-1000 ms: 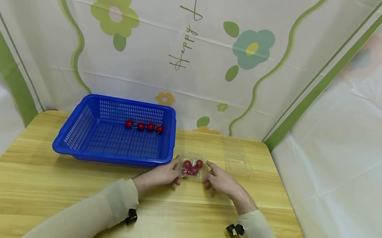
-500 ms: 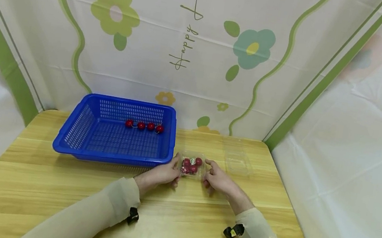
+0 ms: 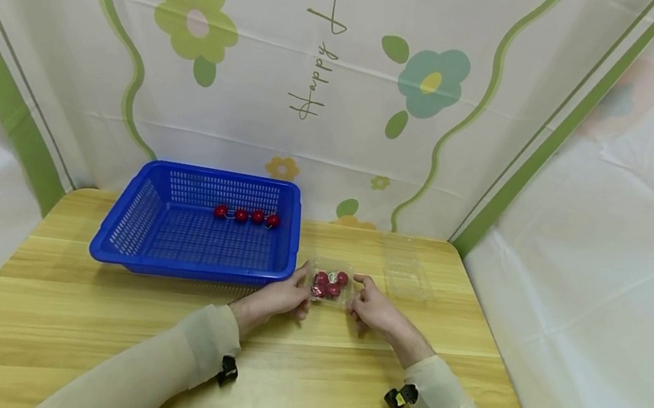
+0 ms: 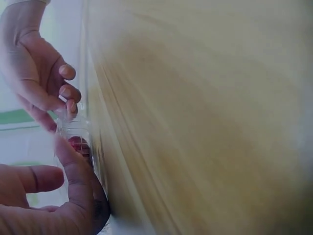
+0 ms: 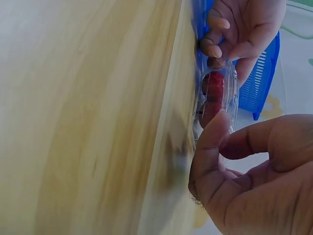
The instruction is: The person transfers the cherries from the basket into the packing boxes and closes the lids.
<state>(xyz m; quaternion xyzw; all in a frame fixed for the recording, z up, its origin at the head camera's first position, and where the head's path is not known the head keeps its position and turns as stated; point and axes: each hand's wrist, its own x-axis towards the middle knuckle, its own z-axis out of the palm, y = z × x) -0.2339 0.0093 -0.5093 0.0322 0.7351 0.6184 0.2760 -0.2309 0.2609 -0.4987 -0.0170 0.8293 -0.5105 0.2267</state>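
Observation:
A small clear plastic clamshell box [image 3: 335, 265] with several red cherries [image 3: 333, 290] inside stands low over the wooden table, between both hands. It looks closed, with a small round label on top. My left hand [image 3: 286, 294] holds its left edge, and my right hand [image 3: 376, 308] holds the opposite edge. In the right wrist view, the right thumb and fingers [image 5: 210, 142] pinch the near end of the box, its cherries [image 5: 213, 85] showing through the side. From the left wrist view, the left hand [image 4: 63, 191] covers part of the box [image 4: 76, 128].
Left of the box stands a blue perforated basket [image 3: 190, 269], holding several red cherries [image 3: 241, 216] with stems along its back right. Another clear plastic container [image 3: 407, 277] lies on the table [image 3: 306, 384] at the back right. A printed curtain [image 3: 262, 46] rises behind the table.
The box shifts slightly left and then back right between the hands, its tilt altering a little. Both hands keep their hold; basket and second container are unmoved.

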